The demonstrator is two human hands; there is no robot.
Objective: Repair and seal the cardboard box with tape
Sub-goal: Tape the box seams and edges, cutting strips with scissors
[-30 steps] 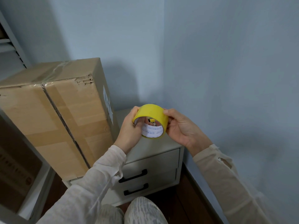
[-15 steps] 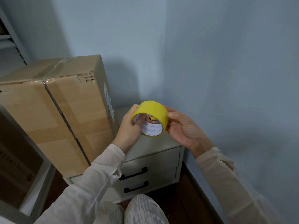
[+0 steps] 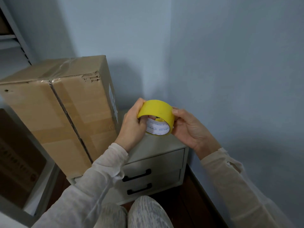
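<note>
at the bottom edge, the person's knees (image 3: 144,211) in patterned trousers. above them both hands hold the yellow tape roll (image 3: 156,111) in the air over the white drawer unit (image 3: 156,163), much where it was half a second ago. since then the roll has tipped, so more of its yellow outer band faces the camera and less of the white printed core shows. the left hand (image 3: 131,125) grasps it with fingers curled into the core. the right hand (image 3: 189,127) grips the other side, thumb on the upper rim.

the cardboard box (image 3: 57,112) has not moved: it stands on the drawer unit, left of the hands and apart from the roll. wrinkled clear tape (image 3: 65,69) runs over its top and down the dark centre seam. the upper front edge is torn (image 3: 91,78) near the right corner, baring the corrugation. a white label (image 3: 113,99) sits on its right side. behind, pale blue walls (image 3: 230,63).
</note>
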